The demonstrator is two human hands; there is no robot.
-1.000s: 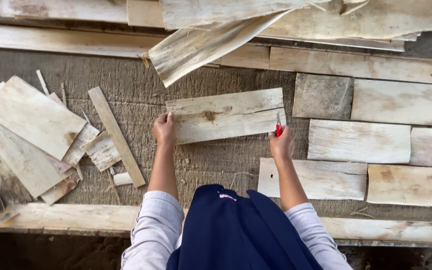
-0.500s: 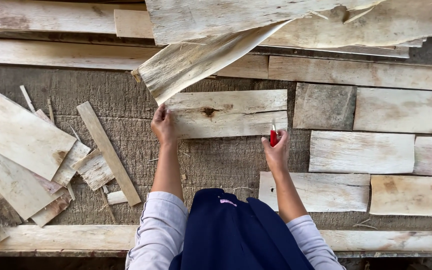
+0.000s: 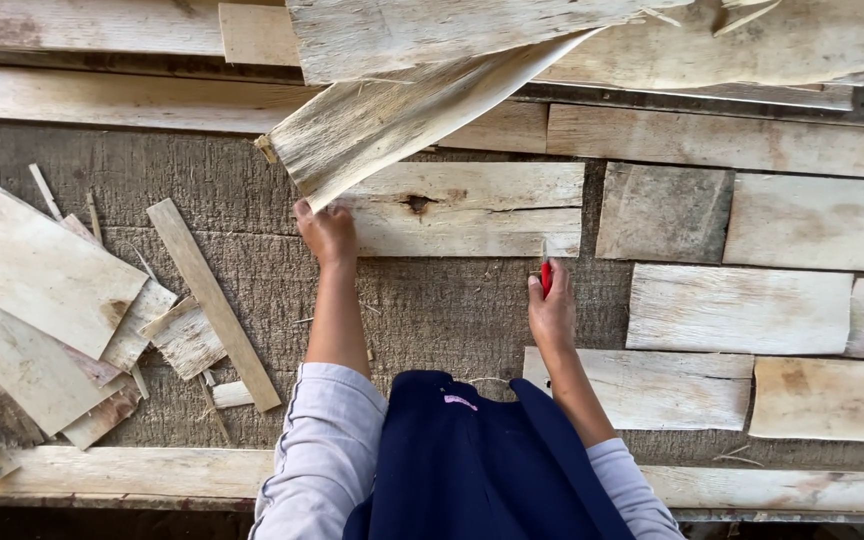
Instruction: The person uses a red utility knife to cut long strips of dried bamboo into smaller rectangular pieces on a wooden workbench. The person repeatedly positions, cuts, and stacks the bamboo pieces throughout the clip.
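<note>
A pale wooden veneer sheet [image 3: 472, 210] with a dark knot lies on the grey-brown surface in the middle of the head view. My left hand [image 3: 326, 232] rests on its left end, fingers on the wood. My right hand [image 3: 550, 308] grips a small red-handled tool [image 3: 546, 276], its blade pointing up just below the sheet's lower right corner. A long torn strip of veneer [image 3: 402, 120] slants over the sheet's top left part.
Several rectangular veneer pieces [image 3: 742, 308] lie in rows at the right. A heap of offcuts [image 3: 42, 310] and a narrow strip [image 3: 214, 290] sit at the left. Long planks [image 3: 152, 470] run along the near edge and the far side [image 3: 102, 100].
My right hand with the red tool has moved down, away from the sheet's lower right edge. The view has shifted slightly, so everything sits more to the left and lower.
</note>
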